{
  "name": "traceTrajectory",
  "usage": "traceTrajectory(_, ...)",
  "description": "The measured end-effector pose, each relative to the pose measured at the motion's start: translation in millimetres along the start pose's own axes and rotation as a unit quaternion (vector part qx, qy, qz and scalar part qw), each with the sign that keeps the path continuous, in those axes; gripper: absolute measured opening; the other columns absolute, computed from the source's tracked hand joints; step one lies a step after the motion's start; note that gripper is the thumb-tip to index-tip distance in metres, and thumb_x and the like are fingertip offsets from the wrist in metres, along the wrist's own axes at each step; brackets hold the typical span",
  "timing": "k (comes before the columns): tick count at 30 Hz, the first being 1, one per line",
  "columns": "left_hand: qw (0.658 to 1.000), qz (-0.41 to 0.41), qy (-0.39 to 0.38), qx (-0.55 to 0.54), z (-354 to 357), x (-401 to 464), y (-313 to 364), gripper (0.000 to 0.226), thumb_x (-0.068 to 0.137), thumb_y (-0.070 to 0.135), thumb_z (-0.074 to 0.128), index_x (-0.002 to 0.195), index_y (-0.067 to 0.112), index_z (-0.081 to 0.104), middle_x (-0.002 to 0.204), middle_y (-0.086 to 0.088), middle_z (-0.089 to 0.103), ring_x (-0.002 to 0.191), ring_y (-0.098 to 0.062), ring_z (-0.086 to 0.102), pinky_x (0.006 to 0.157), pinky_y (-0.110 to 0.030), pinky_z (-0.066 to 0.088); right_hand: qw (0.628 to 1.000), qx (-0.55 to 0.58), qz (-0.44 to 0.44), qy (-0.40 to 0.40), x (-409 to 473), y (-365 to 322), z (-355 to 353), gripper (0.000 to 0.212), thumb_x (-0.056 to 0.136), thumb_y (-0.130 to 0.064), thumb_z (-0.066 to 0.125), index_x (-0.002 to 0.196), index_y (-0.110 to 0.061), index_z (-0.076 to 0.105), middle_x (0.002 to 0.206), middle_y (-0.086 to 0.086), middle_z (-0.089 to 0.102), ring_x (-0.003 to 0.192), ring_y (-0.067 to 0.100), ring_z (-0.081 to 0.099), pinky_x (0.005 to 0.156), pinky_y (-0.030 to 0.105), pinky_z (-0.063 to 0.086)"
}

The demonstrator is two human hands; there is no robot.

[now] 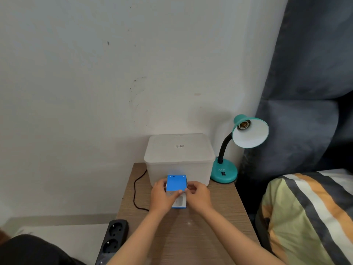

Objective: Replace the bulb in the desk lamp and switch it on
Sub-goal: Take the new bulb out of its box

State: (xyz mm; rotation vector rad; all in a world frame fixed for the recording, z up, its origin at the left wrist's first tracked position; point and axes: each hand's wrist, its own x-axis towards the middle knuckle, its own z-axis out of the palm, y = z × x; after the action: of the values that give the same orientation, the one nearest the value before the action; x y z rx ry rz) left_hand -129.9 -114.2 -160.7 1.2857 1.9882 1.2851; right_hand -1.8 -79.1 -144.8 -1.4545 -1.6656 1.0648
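Note:
A teal desk lamp stands at the back right of the wooden bedside table. Its shade tilts toward me and the socket inside holds no bulb. A rocker switch sits on the lamp base. Both hands hold a blue and white bulb box just above the table in front of the plastic container. My left hand grips its left side. My right hand pinches the box's top edge at the right. The bulb itself is hidden inside.
A translucent white lidded container fills the back of the table. A black cord runs down the table's left edge to a black power strip on the floor. A striped bed cover lies right; a dark curtain hangs behind.

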Motion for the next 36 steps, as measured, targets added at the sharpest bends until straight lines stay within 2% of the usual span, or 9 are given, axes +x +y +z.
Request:
traceTrajectory(11, 0.999, 0.001, -0.008, -0.044, -3, 0, 1, 0.058, 0.064, 0.028, 0.083, 0.113, 0.025, 0.051, 0.114, 0.003, 0.06, 0.103, -0.012, 0.056, 0.08, -0.024, 0.048, 1.0, 0.009, 0.005, -0.006, 1, 0, -1, 0.028, 0.088, -0.006, 0.059, 0.116, -0.008, 0.061, 0.11, 0.007, 0.066, 0.094, 0.01, 0.057, 0.086, 0.023, 0.049)
traceTrajectory(16, 0.996, -0.014, -0.023, -0.09, -4, 0, -2, 0.054, 0.066, 0.02, 0.083, 0.109, 0.03, 0.051, 0.111, 0.004, 0.06, 0.101, -0.012, 0.058, 0.086, -0.033, 0.052, 1.0, 0.021, 0.008, -0.008, 2, 0, -2, 0.027, 0.088, -0.004, 0.059, 0.115, -0.008, 0.061, 0.1, 0.002, 0.064, 0.092, 0.01, 0.057, 0.081, 0.02, 0.048)
traceTrajectory(19, 0.991, -0.04, -0.025, -0.126, -6, -2, -3, 0.047, 0.069, 0.014, 0.081, 0.104, 0.028, 0.053, 0.107, 0.003, 0.061, 0.099, -0.013, 0.059, 0.083, -0.031, 0.053, 1.0, 0.027, 0.012, -0.006, 2, 1, -1, 0.027, 0.087, -0.005, 0.059, 0.114, -0.008, 0.062, 0.103, 0.004, 0.066, 0.092, 0.01, 0.058, 0.082, 0.022, 0.049)
traceTrajectory(22, 0.986, -0.061, -0.024, -0.151, -8, -4, -2, 0.038, 0.072, 0.011, 0.078, 0.093, 0.029, 0.052, 0.103, 0.003, 0.063, 0.094, -0.012, 0.061, 0.072, -0.028, 0.052, 0.999, 0.033, 0.012, -0.01, 1, 0, 0, 0.025, 0.088, -0.005, 0.06, 0.112, -0.008, 0.063, 0.108, 0.006, 0.067, 0.093, 0.011, 0.059, 0.083, 0.023, 0.049)
traceTrajectory(24, 0.985, -0.068, -0.027, -0.157, -9, -2, -4, 0.035, 0.073, 0.013, 0.078, 0.093, 0.028, 0.053, 0.105, -0.001, 0.065, 0.094, -0.015, 0.064, 0.071, -0.034, 0.055, 0.999, 0.035, 0.011, -0.012, 1, 1, -1, 0.024, 0.088, -0.006, 0.06, 0.111, -0.009, 0.063, 0.107, 0.005, 0.067, 0.092, 0.01, 0.059, 0.079, 0.019, 0.048)
traceTrajectory(27, 0.983, -0.073, -0.038, -0.164, -12, 0, -6, 0.034, 0.073, 0.018, 0.078, 0.096, 0.028, 0.054, 0.106, -0.005, 0.067, 0.094, -0.02, 0.067, 0.08, -0.048, 0.057, 0.999, 0.033, 0.005, -0.018, 2, 3, -2, 0.025, 0.088, -0.007, 0.059, 0.112, -0.008, 0.063, 0.108, 0.005, 0.067, 0.091, 0.009, 0.058, 0.068, 0.009, 0.042)
traceTrajectory(32, 0.988, -0.053, -0.027, -0.144, -16, -2, -6, 0.029, 0.076, 0.031, 0.074, 0.094, 0.036, 0.052, 0.104, -0.002, 0.067, 0.092, -0.018, 0.067, 0.077, -0.047, 0.058, 0.999, 0.033, -0.012, -0.022, -1, -1, -3, 0.025, 0.09, -0.015, 0.058, 0.114, -0.012, 0.063, 0.107, 0.002, 0.066, 0.091, 0.008, 0.057, 0.073, 0.013, 0.041)
traceTrajectory(34, 0.99, -0.041, -0.019, -0.131, -18, -2, -6, 0.026, 0.075, 0.04, 0.072, 0.092, 0.04, 0.053, 0.104, 0.002, 0.066, 0.095, -0.017, 0.065, 0.078, -0.048, 0.057, 0.998, 0.047, -0.022, -0.025, -2, -3, -4, 0.024, 0.091, -0.02, 0.057, 0.114, -0.015, 0.063, 0.107, 0.001, 0.068, 0.089, 0.006, 0.058, 0.067, 0.01, 0.042)
traceTrajectory(36, 0.992, -0.028, -0.008, -0.119, -19, -2, -6, 0.022, 0.077, 0.04, 0.07, 0.092, 0.037, 0.053, 0.105, 0.004, 0.064, 0.101, -0.015, 0.062, 0.084, -0.046, 0.055, 0.997, 0.064, -0.032, -0.033, -4, -4, -4, 0.027, 0.093, -0.023, 0.054, 0.118, -0.019, 0.062, 0.108, 0.0, 0.068, 0.088, 0.004, 0.059, 0.062, 0.009, 0.043)
